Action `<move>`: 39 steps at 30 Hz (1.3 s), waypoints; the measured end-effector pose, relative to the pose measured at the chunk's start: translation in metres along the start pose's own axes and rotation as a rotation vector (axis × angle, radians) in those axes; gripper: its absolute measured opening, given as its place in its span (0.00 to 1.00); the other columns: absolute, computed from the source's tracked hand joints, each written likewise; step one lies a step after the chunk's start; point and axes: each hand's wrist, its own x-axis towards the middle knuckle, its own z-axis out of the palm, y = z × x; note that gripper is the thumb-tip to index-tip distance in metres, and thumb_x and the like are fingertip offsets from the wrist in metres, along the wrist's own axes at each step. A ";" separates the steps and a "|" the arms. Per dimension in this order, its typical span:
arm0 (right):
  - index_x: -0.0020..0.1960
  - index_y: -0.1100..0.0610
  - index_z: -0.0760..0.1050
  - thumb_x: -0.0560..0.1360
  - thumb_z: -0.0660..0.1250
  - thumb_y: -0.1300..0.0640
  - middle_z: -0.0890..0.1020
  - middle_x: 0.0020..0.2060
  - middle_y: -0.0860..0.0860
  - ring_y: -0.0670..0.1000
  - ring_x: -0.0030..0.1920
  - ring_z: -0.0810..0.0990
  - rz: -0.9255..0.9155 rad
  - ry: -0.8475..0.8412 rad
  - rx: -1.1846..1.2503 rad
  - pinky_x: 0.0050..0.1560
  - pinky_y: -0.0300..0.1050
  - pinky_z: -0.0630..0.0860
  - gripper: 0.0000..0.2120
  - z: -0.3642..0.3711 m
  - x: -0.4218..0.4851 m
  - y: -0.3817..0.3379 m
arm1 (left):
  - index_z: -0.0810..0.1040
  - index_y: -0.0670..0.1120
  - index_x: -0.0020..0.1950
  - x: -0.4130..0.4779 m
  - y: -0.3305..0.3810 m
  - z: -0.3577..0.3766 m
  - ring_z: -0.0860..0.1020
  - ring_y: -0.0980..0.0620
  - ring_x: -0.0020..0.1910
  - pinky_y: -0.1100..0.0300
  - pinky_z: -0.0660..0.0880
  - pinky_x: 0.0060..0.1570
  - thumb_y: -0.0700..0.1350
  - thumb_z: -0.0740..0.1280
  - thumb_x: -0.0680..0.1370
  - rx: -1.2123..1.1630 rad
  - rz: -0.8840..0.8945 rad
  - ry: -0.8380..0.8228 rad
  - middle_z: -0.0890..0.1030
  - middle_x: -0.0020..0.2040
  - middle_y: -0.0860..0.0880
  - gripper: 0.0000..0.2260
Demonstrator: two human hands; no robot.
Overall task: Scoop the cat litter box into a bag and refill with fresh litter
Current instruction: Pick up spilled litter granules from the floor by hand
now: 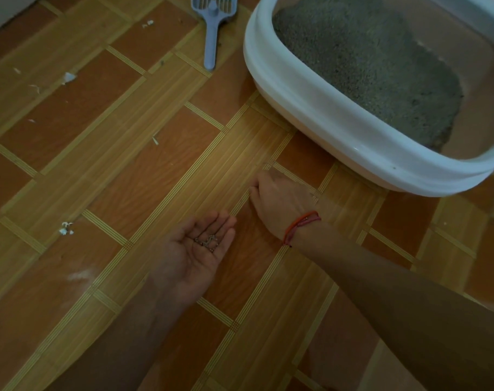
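Observation:
The white litter box (319,108) stands on the floor at the upper right, with grey litter (367,66) heaped in its left half and bare bottom showing on its right. A grey-blue slotted scoop (212,32) lies on the floor left of the box, handle toward me. My left hand (200,246) lies palm up, fingers straight, with a few grey litter grains (207,241) in the palm. My right hand (279,198), a red cord at its wrist, is knuckles up on the floor in front of the box, fingers curled down; what they hold is hidden.
The floor (127,165) is orange and tan patterned vinyl. Small white scraps (66,228) lie scattered over its left side, and a pale powdery smear (79,275) marks the lower left. A white wall edge (3,12) shows at the top left corner.

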 end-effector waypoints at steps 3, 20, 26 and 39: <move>0.52 0.54 0.72 0.82 0.54 0.50 0.80 0.39 0.51 0.54 0.38 0.79 -0.016 0.069 0.189 0.40 0.53 0.76 0.10 -0.019 -0.014 -0.016 | 0.84 0.34 0.42 0.001 0.000 -0.002 0.85 0.42 0.51 0.46 0.80 0.51 0.44 0.57 0.82 0.007 0.007 0.002 0.85 0.50 0.38 0.21; 0.52 0.54 0.73 0.77 0.65 0.53 0.80 0.36 0.47 0.51 0.39 0.80 -0.177 0.053 0.481 0.36 0.47 0.74 0.06 -0.027 -0.058 -0.056 | 0.82 0.37 0.38 0.000 -0.003 -0.003 0.82 0.50 0.33 0.59 0.81 0.35 0.45 0.57 0.81 0.042 -0.007 -0.090 0.81 0.36 0.44 0.20; 0.58 0.52 0.74 0.80 0.61 0.51 0.83 0.43 0.48 0.50 0.43 0.81 -0.218 0.027 0.470 0.40 0.46 0.76 0.10 -0.029 -0.059 -0.057 | 0.81 0.36 0.45 0.006 -0.002 -0.006 0.84 0.48 0.40 0.55 0.83 0.41 0.46 0.61 0.76 0.058 -0.023 -0.091 0.83 0.41 0.42 0.15; 0.54 0.50 0.78 0.79 0.62 0.50 0.83 0.46 0.46 0.48 0.46 0.81 0.176 0.159 0.317 0.44 0.41 0.74 0.08 -0.015 0.003 0.013 | 0.85 0.35 0.40 0.002 0.000 0.001 0.84 0.41 0.52 0.47 0.82 0.48 0.45 0.58 0.82 -0.002 0.001 -0.003 0.85 0.51 0.38 0.21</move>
